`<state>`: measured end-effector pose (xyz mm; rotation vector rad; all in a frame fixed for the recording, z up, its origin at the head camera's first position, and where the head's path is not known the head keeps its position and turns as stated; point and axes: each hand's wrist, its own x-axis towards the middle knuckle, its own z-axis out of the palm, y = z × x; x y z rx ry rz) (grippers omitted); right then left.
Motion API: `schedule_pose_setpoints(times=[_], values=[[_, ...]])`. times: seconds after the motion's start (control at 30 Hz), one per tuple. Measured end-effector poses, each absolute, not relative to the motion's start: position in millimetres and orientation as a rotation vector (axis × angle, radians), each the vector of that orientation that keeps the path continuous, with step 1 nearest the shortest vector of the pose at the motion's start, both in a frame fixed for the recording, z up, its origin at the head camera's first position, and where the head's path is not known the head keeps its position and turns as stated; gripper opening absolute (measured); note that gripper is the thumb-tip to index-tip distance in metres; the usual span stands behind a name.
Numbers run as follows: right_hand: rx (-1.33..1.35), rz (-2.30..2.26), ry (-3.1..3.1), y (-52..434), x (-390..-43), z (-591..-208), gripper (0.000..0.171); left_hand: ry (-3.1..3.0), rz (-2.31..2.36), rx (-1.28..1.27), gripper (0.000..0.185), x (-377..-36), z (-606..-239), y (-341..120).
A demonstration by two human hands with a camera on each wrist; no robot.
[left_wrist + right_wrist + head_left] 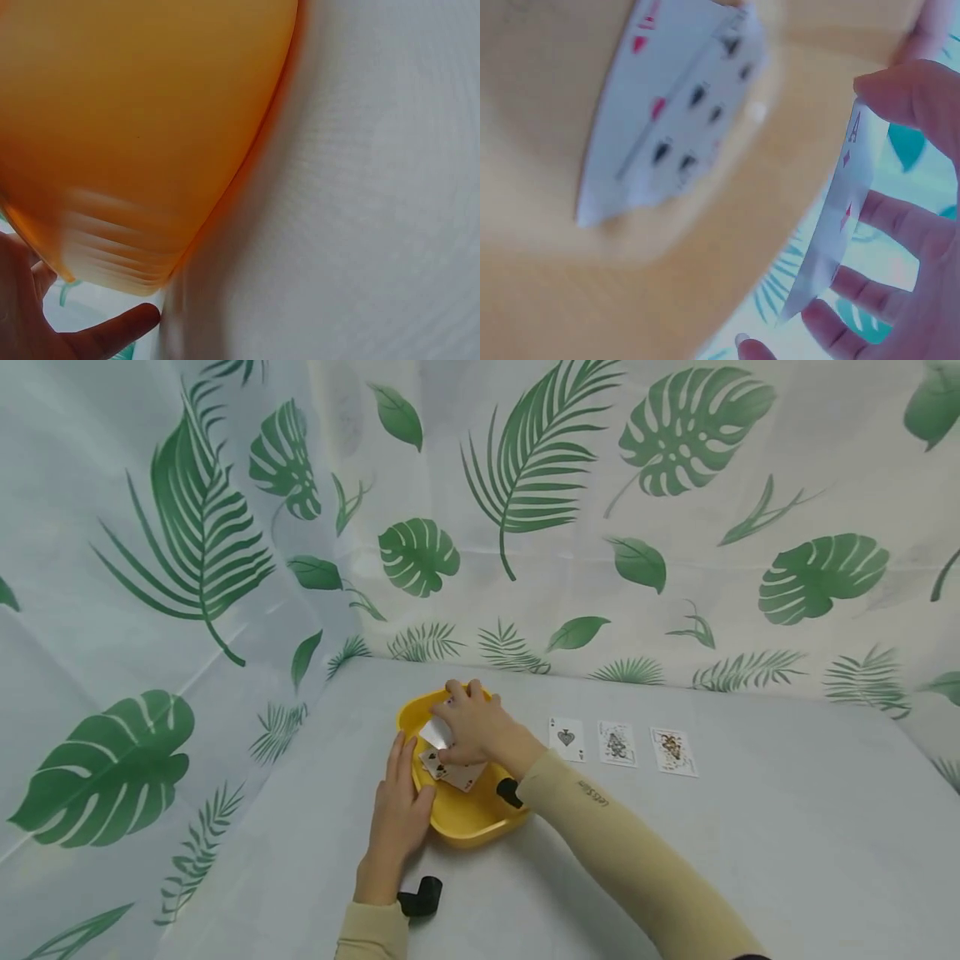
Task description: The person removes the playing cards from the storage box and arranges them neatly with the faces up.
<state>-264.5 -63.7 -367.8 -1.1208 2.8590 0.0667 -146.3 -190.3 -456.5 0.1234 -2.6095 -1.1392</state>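
Right hand pinching card — over bowl

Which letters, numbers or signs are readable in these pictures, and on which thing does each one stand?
"A" with a red diamond: on the card pinched by the right hand.
"A" with a black spade: on the ace of spades lying on the table.
Small print on the right sleeve: too small to read.
Two picture cards beside it: corner marks too small.
Cards in the yellow bowl: blurred pips only.
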Motion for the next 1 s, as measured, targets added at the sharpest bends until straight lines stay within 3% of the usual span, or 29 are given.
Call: schedule_pose_setpoints(times=[0.47,1.0], values=[[-1.243,-0.220,2.992,25,-252,-333,0.062,-2.639,-1.183,0.131,0.073,-149,-455,-173],[-1.207,-0.263,3.066,141,-239,-352,0.050,-2.659,-1.234,0.210,0.072,-140,-454,-177]])
